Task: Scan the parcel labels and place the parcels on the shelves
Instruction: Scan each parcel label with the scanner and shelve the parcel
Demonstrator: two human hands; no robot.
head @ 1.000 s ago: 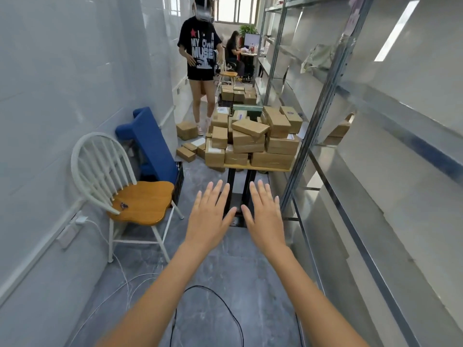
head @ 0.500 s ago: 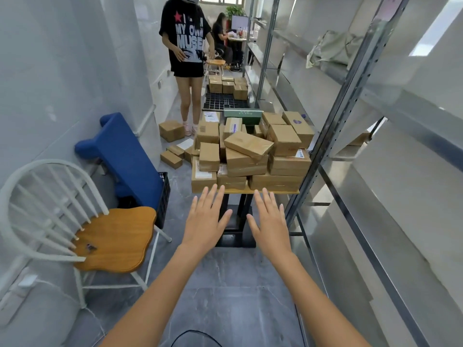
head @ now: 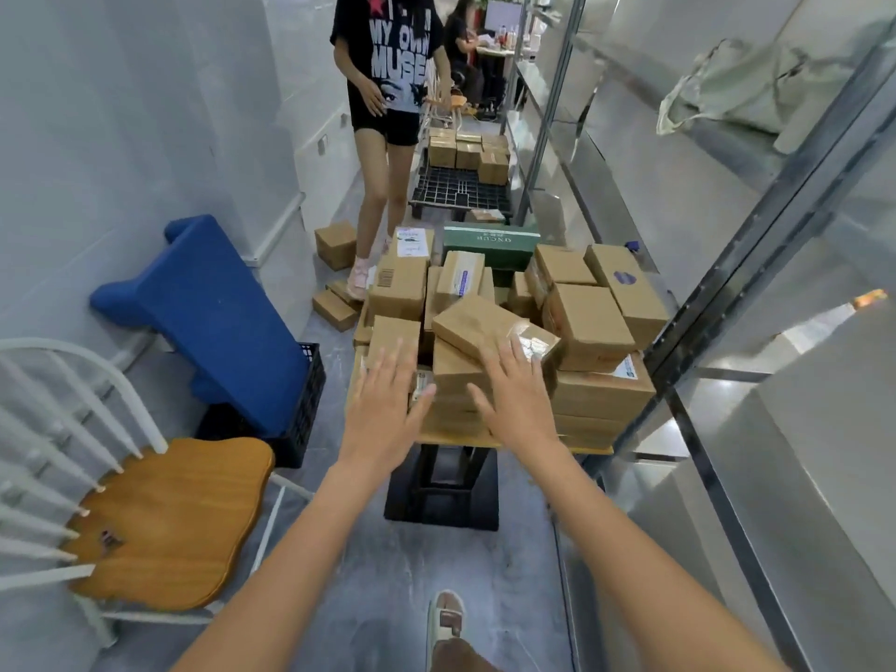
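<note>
Nearest, at the bottom edge, a sandalled foot [head: 446, 618] stands on the grey marbled floor [head: 509, 565]. At the near left is a chair with a white spindle back and a wooden seat [head: 169, 516]. Both bare forearms reach forward over the floor. The left hand [head: 383, 409] and the right hand [head: 516, 402] are held flat with straight, spread fingers and grasp nothing; they hover at the near edge of the parcel pile, and whether the fingertips touch the boxes cannot be told.

The parcels [head: 591, 327] are brown cardboard boxes stacked several deep on a small wooden worktop [head: 589, 448] carried by a black pedestal base [head: 441, 502]. One box [head: 480, 327] lies tilted on top of the pile, just beyond the right hand's fingers. A dark green box [head: 489, 242] sits at the far side of the pile.

To the left of the worktop, a blue padded piece [head: 213, 317] leans on a black plastic crate [head: 300, 405] against the pale wall. Along the right runs metal shelving [head: 727, 293] with grey decks; a pale cloth bag [head: 756, 84] lies on an upper shelf.

Farther on, loose boxes [head: 334, 244] lie on the floor beside a standing person in a black printed T-shirt [head: 388, 46]. Behind them, more boxes [head: 468, 152] sit on a black grid pallet [head: 456, 194]. At the far end a seated person [head: 460, 41] is at a desk.
</note>
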